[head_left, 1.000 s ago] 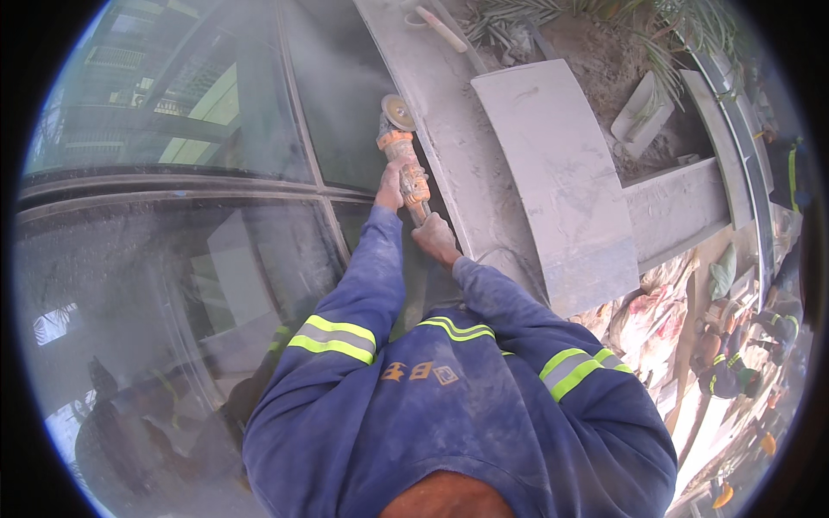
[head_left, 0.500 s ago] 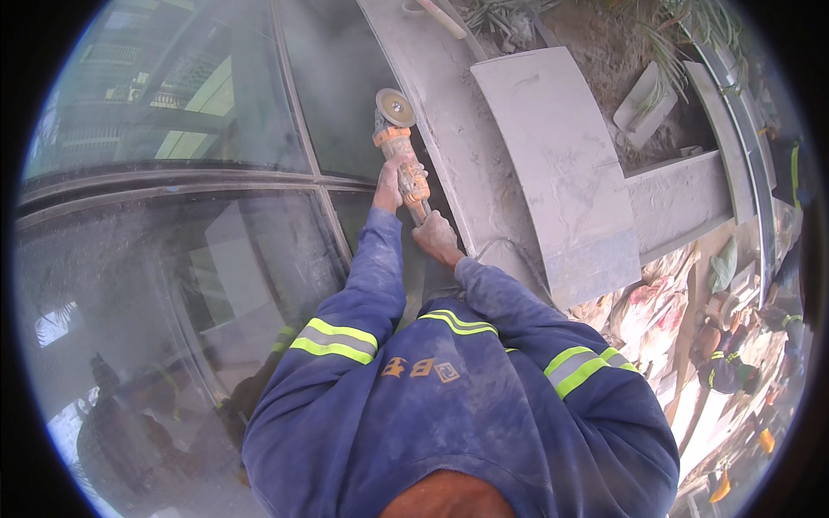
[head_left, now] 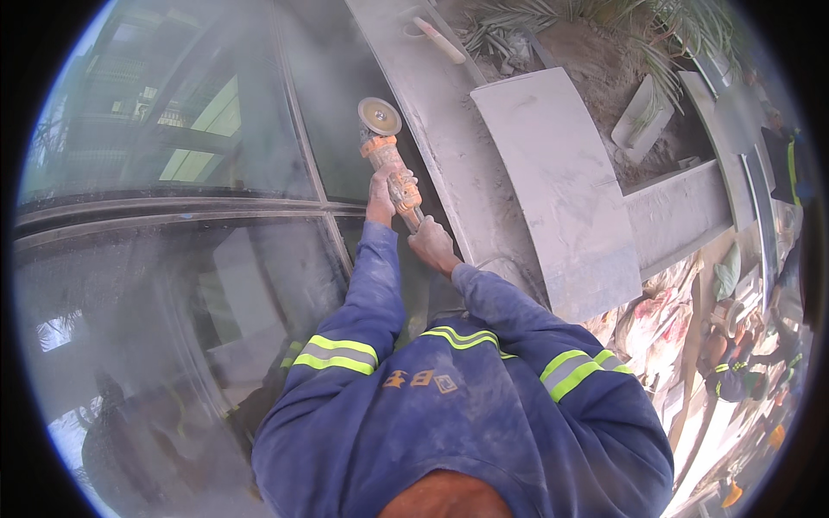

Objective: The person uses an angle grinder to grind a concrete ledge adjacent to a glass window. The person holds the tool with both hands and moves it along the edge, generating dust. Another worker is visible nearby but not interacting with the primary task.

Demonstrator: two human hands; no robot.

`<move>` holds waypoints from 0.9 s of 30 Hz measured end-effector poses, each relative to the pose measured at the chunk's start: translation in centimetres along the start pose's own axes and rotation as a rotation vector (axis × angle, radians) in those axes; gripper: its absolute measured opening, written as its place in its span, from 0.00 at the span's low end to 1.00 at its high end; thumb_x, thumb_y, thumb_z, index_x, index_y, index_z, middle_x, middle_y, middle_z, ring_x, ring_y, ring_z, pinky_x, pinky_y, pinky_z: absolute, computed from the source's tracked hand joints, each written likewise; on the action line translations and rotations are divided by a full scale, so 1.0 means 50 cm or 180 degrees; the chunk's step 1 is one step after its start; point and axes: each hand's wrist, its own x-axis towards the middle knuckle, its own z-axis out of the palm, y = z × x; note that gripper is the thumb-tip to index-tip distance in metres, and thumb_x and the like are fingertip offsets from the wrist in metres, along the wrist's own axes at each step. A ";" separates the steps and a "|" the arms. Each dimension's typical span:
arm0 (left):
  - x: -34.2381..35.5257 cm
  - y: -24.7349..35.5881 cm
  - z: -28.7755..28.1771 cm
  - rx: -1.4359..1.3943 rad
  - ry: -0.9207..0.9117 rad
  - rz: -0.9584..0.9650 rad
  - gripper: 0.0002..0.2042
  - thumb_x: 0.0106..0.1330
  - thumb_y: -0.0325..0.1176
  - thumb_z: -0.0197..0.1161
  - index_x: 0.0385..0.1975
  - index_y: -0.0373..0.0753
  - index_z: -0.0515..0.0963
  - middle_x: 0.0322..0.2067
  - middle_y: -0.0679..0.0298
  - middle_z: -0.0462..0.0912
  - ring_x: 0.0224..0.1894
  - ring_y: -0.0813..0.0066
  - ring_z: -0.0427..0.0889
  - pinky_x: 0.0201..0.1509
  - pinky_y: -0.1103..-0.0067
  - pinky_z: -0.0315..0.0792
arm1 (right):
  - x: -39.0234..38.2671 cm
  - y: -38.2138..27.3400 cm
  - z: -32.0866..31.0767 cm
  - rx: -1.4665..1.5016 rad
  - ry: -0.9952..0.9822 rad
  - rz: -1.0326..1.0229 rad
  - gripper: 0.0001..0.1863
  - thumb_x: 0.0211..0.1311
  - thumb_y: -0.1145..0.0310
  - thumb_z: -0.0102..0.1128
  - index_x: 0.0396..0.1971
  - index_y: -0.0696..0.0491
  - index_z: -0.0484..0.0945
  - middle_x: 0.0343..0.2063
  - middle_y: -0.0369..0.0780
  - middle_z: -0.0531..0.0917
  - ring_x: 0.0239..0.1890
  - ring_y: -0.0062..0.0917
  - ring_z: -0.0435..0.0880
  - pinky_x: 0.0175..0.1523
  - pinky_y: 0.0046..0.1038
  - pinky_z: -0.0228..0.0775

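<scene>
Since half a second ago, the grinder (head_left: pixel 390 168) has swung a little to the left, and its round disc (head_left: pixel 380 118) now sits farther along that way, its flat face turned up toward me. From where I watch, the left hand (head_left: pixel 380 197) is wrapped around the grinder's dusty orange-and-grey body, and the right hand (head_left: pixel 433 244) is clenched on its slim tail end. That puts the tool ahead of the chest, up between the window glass (head_left: pixel 319 78) and the stone ledge (head_left: pixel 466 164). The disc is tan with a metal hub, thin at the rim, and whether it spins I can't tell through the haze.

The ledge is pale, gritty and streaked with dust, with a long straight edge running just to the right of the disc. On it lies a smooth grey slab (head_left: pixel 561 186), slightly bowed in my view, with crisp corners. A pale stick-shaped handle (head_left: pixel 439 41) lies farther up. Beyond are loose brown soil (head_left: pixel 583 73), feathery palm fronds (head_left: pixel 665 78) and a blunt-cornered offcut (head_left: pixel 643 121). A thin cable (head_left: pixel 511 263) curves near the right cuff.

For moving, I see a dark, narrow strip between ledge and glass, close around both hands. Leftward, the smooth, dust-filmed panes spread wide, split by a metal frame (head_left: pixel 173 205); how much depth separates them from the disc, I can't judge.
</scene>
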 end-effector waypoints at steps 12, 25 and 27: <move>-0.051 -0.032 0.281 -0.0240 -0.1189 -0.0401 0.25 0.56 0.44 0.72 0.47 0.34 0.75 0.33 0.55 0.84 0.34 0.59 0.89 0.37 0.63 0.87 | -0.101 0.035 -0.251 0.1764 -0.0426 0.0335 0.15 0.58 0.63 0.70 0.29 0.60 0.78 0.21 0.40 0.81 0.17 0.23 0.80 0.20 0.28 0.71; -0.215 -0.182 0.280 0.2465 0.1536 0.1586 0.36 0.55 0.55 0.79 0.53 0.30 0.75 0.50 0.49 0.81 0.50 0.56 0.81 0.56 0.64 0.76 | -0.189 0.243 -0.441 0.1315 0.1215 0.0772 0.09 0.56 0.69 0.63 0.21 0.57 0.77 0.15 0.37 0.77 0.13 0.22 0.76 0.16 0.27 0.64; -0.223 -0.232 0.206 0.3086 0.2065 0.1548 0.39 0.53 0.57 0.78 0.55 0.33 0.73 0.55 0.46 0.78 0.56 0.50 0.79 0.60 0.61 0.74 | -0.193 0.254 -0.451 0.1354 0.1258 0.0775 0.08 0.56 0.70 0.62 0.21 0.57 0.77 0.14 0.37 0.77 0.13 0.21 0.76 0.15 0.27 0.63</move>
